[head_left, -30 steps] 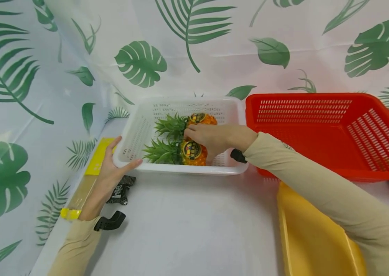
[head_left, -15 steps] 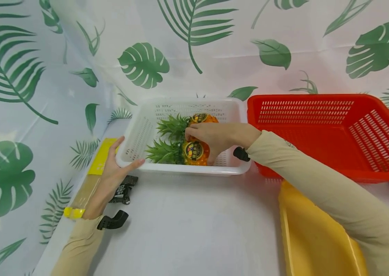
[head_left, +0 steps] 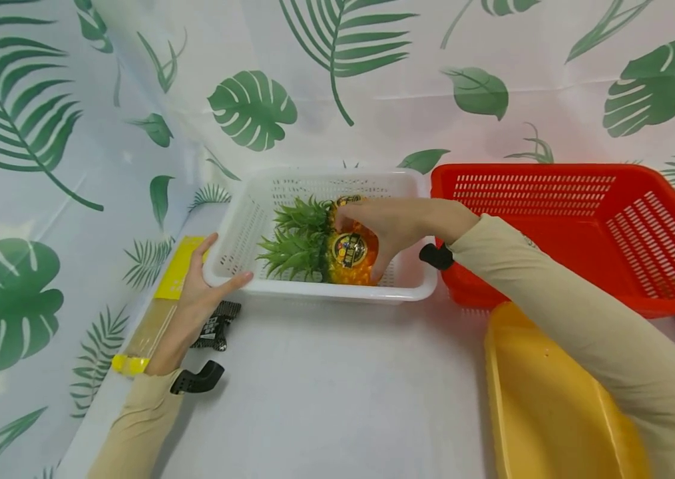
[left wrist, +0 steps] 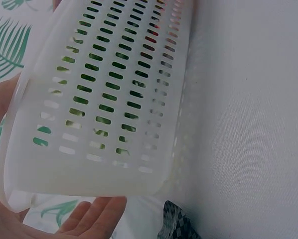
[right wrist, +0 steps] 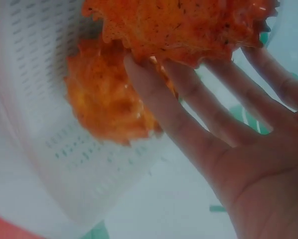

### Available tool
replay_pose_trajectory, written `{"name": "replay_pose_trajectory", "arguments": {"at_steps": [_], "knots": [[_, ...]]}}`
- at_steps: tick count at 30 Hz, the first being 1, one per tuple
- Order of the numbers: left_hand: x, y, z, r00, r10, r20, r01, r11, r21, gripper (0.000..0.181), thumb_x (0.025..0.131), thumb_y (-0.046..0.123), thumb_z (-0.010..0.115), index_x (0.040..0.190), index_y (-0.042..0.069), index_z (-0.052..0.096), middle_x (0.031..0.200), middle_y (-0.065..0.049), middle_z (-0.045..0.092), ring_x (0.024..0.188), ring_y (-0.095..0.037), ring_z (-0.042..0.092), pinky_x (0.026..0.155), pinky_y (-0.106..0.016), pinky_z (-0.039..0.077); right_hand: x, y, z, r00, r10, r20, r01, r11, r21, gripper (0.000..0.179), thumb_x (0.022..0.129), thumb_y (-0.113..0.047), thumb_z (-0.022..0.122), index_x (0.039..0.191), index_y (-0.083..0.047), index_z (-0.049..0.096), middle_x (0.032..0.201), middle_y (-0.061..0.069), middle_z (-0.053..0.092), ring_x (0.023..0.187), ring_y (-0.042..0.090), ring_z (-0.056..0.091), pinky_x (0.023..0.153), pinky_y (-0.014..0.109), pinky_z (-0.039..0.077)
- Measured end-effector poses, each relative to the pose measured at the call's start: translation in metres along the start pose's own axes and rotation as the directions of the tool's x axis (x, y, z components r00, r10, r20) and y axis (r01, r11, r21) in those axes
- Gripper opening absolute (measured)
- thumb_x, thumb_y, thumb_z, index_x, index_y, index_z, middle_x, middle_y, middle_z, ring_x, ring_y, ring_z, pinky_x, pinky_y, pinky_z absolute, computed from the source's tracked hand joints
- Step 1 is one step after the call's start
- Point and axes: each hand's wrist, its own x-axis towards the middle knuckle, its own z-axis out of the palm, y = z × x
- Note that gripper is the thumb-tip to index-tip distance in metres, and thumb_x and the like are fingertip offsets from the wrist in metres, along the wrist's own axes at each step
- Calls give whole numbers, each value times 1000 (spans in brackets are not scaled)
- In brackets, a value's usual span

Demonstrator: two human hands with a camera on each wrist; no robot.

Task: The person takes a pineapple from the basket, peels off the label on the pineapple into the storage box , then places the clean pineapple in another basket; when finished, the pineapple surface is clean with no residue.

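Note:
Two toy-like pineapples with green crowns and orange bodies lie side by side across the white basket [head_left: 325, 291]. My right hand [head_left: 403, 223] grips the nearer pineapple [head_left: 352, 256] by its body, thumb at the near side and fingers over the far side. It sits raised over the farther pineapple [head_left: 304, 214], which it partly covers. In the right wrist view, the fingers touch the held pineapple [right wrist: 179, 27] while the other pineapple [right wrist: 109, 94] is beyond. My left hand [head_left: 200, 293] holds the basket's left near corner, thumb over the rim; the left wrist view shows the slotted basket wall [left wrist: 104, 89].
A red basket [head_left: 529, 266] stands right of the white one. In front of it is a yellow tub [head_left: 553, 406], partly under the right arm. A black packet [head_left: 218, 326] and a yellow-capped clear packet or bottle [head_left: 152, 322] lie by the left arm.
My right hand has lifted the nearer pineapple slightly and shifted it to the right and up. The left hand keeps its hold on the basket corner.

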Motion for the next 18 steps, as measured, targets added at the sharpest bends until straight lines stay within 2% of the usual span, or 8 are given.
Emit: {"name": "replay_pose_trajectory", "arguments": {"at_steps": [4, 10, 15, 18], "knots": [[-1, 1, -1, 1000, -11, -1, 11, 1000, 14, 103, 93, 16, 78, 169, 24, 9, 161, -18, 37, 140, -35, 43, 111, -50, 38, -7, 1, -8, 999, 19, -26, -18, 1000, 6, 83, 72, -34, 99, 136, -9, 53, 131, 5, 61, 123, 24, 54, 100, 41, 55], [-1, 1, 0, 999, -34, -4, 34, 999, 22, 103, 93, 18, 78, 169, 24, 8, 159, -19, 38, 139, -35, 44, 110, -46, 37, -24, -2, -25, 995, 24, -95, -23, 1000, 11, 82, 71, -33, 99, 135, -9, 53, 129, 4, 62, 111, 24, 59, 86, 36, 59], [0, 2, -1, 1000, -22, 2, 22, 1000, 9, 102, 93, 16, 77, 169, 22, 8, 160, -19, 39, 140, -33, 44, 111, -44, 38, -49, -12, -44, 987, 60, -150, -55, 998, 35, 82, 73, -31, 98, 136, -8, 51, 133, 6, 60, 116, 25, 59, 91, 40, 59], [0, 1, -1, 1000, -13, 13, 13, 1000, -17, 102, 94, 15, 77, 168, 22, 8, 161, -18, 39, 143, -33, 43, 114, -46, 36, -66, -22, -55, 979, 38, -201, -39, 999, -4, 83, 73, -29, 99, 137, -6, 51, 134, 8, 60, 117, 26, 59, 92, 42, 59]]}}
